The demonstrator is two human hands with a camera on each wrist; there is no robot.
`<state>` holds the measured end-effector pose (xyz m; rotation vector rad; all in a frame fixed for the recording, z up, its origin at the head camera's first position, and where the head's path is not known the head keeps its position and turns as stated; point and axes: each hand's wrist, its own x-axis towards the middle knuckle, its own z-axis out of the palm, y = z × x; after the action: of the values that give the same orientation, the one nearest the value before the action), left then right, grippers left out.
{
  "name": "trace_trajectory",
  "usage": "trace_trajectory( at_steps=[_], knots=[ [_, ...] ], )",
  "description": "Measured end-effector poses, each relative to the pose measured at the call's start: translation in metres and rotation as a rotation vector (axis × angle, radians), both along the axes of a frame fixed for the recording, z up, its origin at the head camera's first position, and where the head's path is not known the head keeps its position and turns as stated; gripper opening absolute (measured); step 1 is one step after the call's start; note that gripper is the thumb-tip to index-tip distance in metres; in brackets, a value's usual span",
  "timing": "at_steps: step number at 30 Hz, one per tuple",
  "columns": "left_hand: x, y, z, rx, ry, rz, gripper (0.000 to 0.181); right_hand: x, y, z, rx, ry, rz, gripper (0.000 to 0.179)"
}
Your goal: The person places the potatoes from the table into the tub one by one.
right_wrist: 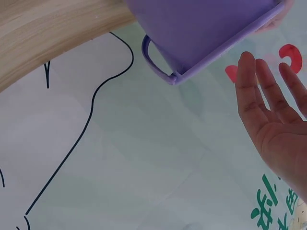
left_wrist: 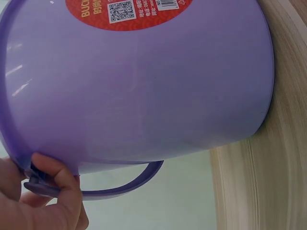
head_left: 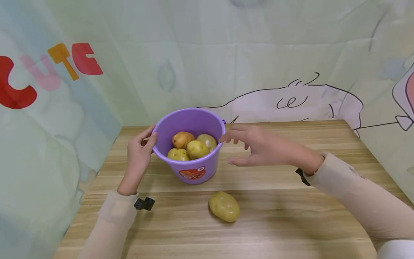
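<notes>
A purple bucket (head_left: pixel 209 168) stands on the wooden table with several potatoes (head_left: pixel 198 149) inside. One of those, a browner potato (head_left: pixel 182 139), lies toward the back. My left hand (head_left: pixel 138 153) grips the bucket's left rim; in the left wrist view its fingers (left_wrist: pixel 60 175) curl round the rim at the joint of the purple handle (left_wrist: pixel 127 191), which hangs down. Beside the right rim is my right hand (head_left: pixel 262 145), its fingers spread and only slightly bent, with nothing in it. In the right wrist view the palm (right_wrist: pixel 283 136) shows bare. Another potato (head_left: pixel 224 206) lies on the table in front of the bucket.
The wooden table (head_left: pixel 275 201) reaches back to a printed cloth backdrop (head_left: pixel 200 64) with cartoon lines and coloured letters. A red label (head_left: pixel 192 173) is on the bucket's front. Dark straps show at both wrists, below beige sleeves (head_left: pixel 352 194).
</notes>
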<state>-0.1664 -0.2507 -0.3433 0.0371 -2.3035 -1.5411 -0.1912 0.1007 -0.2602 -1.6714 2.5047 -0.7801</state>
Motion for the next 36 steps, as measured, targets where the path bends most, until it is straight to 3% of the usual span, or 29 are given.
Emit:
trace_trajectory(
  at_steps=[9, 16, 23, 36],
  knots=[
    [0.000, 0.000, -0.001, -0.007, 0.004, 0.005, 0.044, 0.017, -0.001, -0.009, 0.002, 0.033, 0.073, 0.046],
    [0.002, 0.001, 0.001, 0.003, -0.003, 0.001, 0.043, 0.031, -0.004, -0.020, 0.063, -0.007, 0.094, 0.046],
    [0.002, 0.001, 0.001, 0.011, 0.000, -0.003, 0.043, 0.038, -0.009, -0.035, 0.091, 0.048, 0.141, 0.045],
    [0.003, 0.001, 0.002, 0.010, -0.009, -0.010, 0.044, 0.045, -0.014, -0.059, 0.143, 0.035, 0.113, 0.044]
  ],
)
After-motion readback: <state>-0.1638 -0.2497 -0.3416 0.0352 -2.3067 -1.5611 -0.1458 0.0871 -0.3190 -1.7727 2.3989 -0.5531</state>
